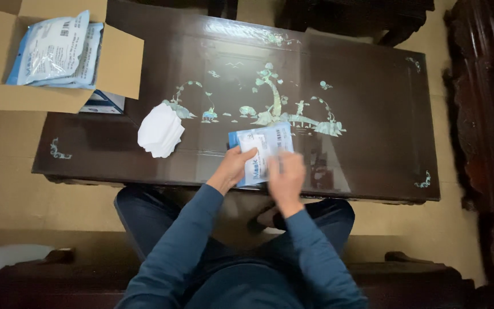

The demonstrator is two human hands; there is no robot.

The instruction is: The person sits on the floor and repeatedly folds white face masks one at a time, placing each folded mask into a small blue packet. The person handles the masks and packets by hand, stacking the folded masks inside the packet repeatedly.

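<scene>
A flat blue-and-white packet point(264, 146) lies at the near edge of the dark lacquered table point(373, 114). My left hand point(235, 166) grips the packet's left side. On the packet's lower right part rests my right hand point(286, 177), blurred, its fingers curled on the packet. A stack of white masks point(160, 131) sits on the table to the left of my hands, apart from them.
An open cardboard box point(115, 63) at the table's far left corner holds more blue-and-white packets point(58, 51). A small dark-blue box point(103, 103) lies beneath its flap. Dark carved furniture point(487, 143) stands along the right. The table bears a pearl inlay picture.
</scene>
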